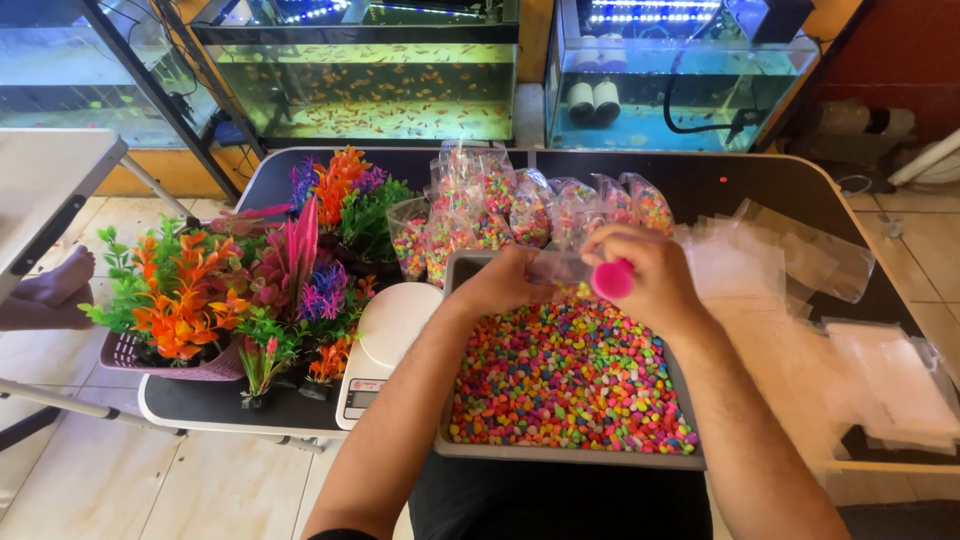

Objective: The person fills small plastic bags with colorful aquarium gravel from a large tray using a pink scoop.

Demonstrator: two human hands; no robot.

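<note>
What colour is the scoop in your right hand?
Bright pink. The scoop shows in the right hand, head view.

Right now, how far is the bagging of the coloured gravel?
Done: filled bags stand behind the tray. In hand: the left hand holds a clear bag; the right hand grips a pink scoop at it. Left: much gravel in the tray, empty bags at right.

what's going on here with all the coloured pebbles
A person sits at a black table over a grey tray of multicoloured gravel. The left hand holds a small clear bag open above the tray, while the right hand tips a pink scoop at its mouth. Filled bags stand behind the tray, empty bags lie to the right, and a white scale sits beside plastic aquarium plants.
</note>
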